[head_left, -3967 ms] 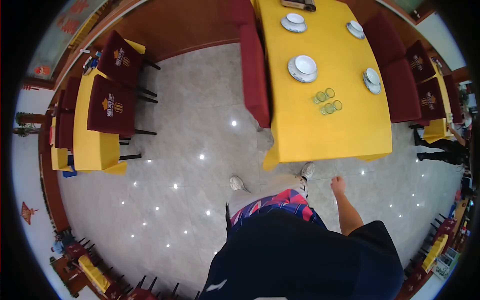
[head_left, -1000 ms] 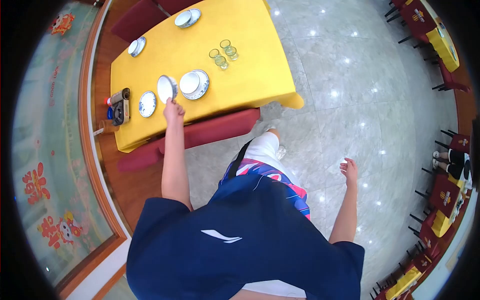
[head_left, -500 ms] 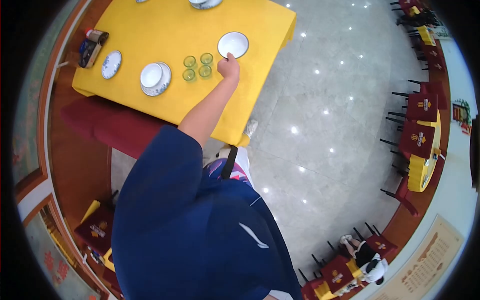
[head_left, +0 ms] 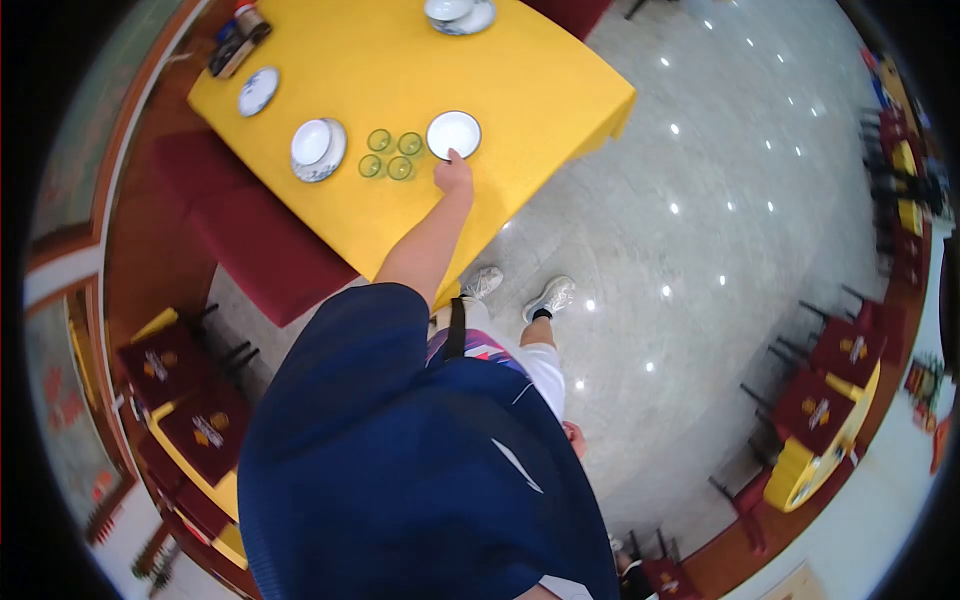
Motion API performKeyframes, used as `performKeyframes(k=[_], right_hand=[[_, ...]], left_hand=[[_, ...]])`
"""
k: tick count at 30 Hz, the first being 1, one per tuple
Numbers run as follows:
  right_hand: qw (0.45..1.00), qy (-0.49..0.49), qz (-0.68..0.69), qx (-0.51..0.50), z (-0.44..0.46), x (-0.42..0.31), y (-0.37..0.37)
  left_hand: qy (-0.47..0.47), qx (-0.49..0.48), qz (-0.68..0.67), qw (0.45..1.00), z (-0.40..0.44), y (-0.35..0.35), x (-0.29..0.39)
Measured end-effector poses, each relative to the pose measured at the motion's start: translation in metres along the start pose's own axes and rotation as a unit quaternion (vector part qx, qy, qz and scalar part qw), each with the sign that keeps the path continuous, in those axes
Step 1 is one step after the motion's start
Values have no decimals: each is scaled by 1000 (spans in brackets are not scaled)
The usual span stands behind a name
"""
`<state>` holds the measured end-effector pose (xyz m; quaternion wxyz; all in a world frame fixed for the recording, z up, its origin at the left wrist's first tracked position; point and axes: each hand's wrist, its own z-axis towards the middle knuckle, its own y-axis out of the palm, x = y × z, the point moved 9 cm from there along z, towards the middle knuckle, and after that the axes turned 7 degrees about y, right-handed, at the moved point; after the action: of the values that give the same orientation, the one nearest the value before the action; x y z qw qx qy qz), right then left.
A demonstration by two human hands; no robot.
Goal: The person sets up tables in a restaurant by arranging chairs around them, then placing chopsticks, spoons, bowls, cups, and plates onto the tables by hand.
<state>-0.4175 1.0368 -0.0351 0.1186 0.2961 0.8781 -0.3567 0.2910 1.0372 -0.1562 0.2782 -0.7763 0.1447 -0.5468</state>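
Note:
My left hand (head_left: 453, 178) grips the near rim of a round white bowl (head_left: 453, 134) with a dark edge, over the yellow-covered table. Whether the bowl rests on the cloth or hovers just above it, I cannot tell. Close by on its left stand several green-tinted glasses (head_left: 400, 168). Further left, a small white bowl (head_left: 311, 141) sits on a blue-patterned plate (head_left: 322, 172). Only a sliver of my right hand (head_left: 575, 438) shows, low beside my hip, its fingers mostly hidden by my shirt.
The yellow tablecloth (head_left: 540, 110) drapes over the table's edge. A patterned dish (head_left: 258, 92) and a dark caddy (head_left: 233, 52) lie at the left; another bowl and plate (head_left: 465, 18) sit at the far side. A maroon bench (head_left: 270, 240) borders the table. Chairs (head_left: 820, 410) line the right.
My view has turned and shifted. The bowl in my left hand is slightly nearer the glasses. My shoes and part of my right hand have come into view.

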Motion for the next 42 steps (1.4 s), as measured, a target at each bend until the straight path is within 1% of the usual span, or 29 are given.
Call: performKeyframes(k=[1, 2, 3, 4, 5, 6, 7, 9, 10, 11, 13, 16, 19, 22, 23, 24, 26, 27, 29, 30, 31, 32, 33, 34, 36, 37, 39, 40, 42], right_hand=[[998, -37, -45, 31, 28, -5, -15], [994, -91, 49, 24, 67, 5, -24], [994, -106, 36, 13, 89, -13, -47], [995, -95, -36, -18, 108, -33, -57], [990, -84, -104, -44, 127, -47, -63], [965, -259, -42, -3, 135, -76, -81], [960, -276, -48, -13, 159, -83, -100], [994, -70, -31, -83, 207, -91, -124], [994, -28, -79, -69, 227, -101, -141], [993, -32, -88, -74, 251, -108, -155], [995, 61, 5, -77, 297, -118, -189], [996, 30, -62, -54, 345, -186, -213], [995, -2, -81, -54, 357, -268, -199], [994, 18, -60, -92, 359, -331, -160], [986, -6, -103, -132, 347, -359, -136], [970, -26, -162, -178, 338, -383, -109], [953, -19, -194, -230, 319, -429, -63], [935, -6, -214, -281, 311, -448, -46], [936, -30, -220, -274, 313, -492, -33], [939, -52, -208, -268, 311, -510, -25], [941, -67, -203, -264, 310, -528, -21], [939, -66, -208, -264, 309, -540, -19], [938, -69, -213, -265, 309, -551, -16], [937, -68, -216, -265, 308, -560, -14], [928, -27, -256, -270, 309, -567, -14], [929, -30, -258, -264, 312, -574, -15], [920, -22, -289, -263, 318, -583, -21], [919, -24, -295, -259, 322, -589, -25], [920, -27, -305, -246, 327, -599, -31]], left_hand=[[5, -13, -10, 1000, 2, 6, 0], [2, 4, -18, 1000, -1, -3, 14], [-93, -60, -128, 985, -21, 1, 12], [-177, -125, -237, 947, -43, 8, 14], [-176, -112, -246, 946, -51, 3, 14], [-146, -150, -267, 941, -58, 7, 17], [-114, -186, -288, 933, -63, 14, 22], [-114, -163, -322, 926, -72, 15, 27], [-119, -164, -339, 919, -73, 19, 30], [-123, -155, -342, 919, -73, 20, 31], [-148, -128, -398, 896, -74, 27, 32], [-141, -114, -369, 912, -65, 33, 36], [-110, -86, -399, 906, -38, 44, 53], [-129, -53, -426, 894, -13, 54, 69], [-142, -45, -431, 890, -11, 55, 71], [-157, -69, -419, 892, -11, 60, 78], [-175, -137, -385, 896, -23, 52, 105], [-187, -128, -392, 892, -25, 28, 124], [-110, -72, -288, 949, -9, -44, 145], [-32, 76, -320, 944, 20, -93, 124], [58, 221, -140, 963, 45, -171, 131], [-35, 271, -203, 940, 65, -218, 109], [-25, 296, -234, 926, 93, -249, 88], [-59, 304, -173, 935, 120, -269, 60], [-76, 245, 73, 964, 180, -272, -7], [-78, 243, 67, 965, 200, -266, -31], [-132, 128, 240, 953, 209, -244, -38], [-140, 68, 243, 958, 214, -236, -44], [-128, 78, 253, 956, 218, -244, -33]])
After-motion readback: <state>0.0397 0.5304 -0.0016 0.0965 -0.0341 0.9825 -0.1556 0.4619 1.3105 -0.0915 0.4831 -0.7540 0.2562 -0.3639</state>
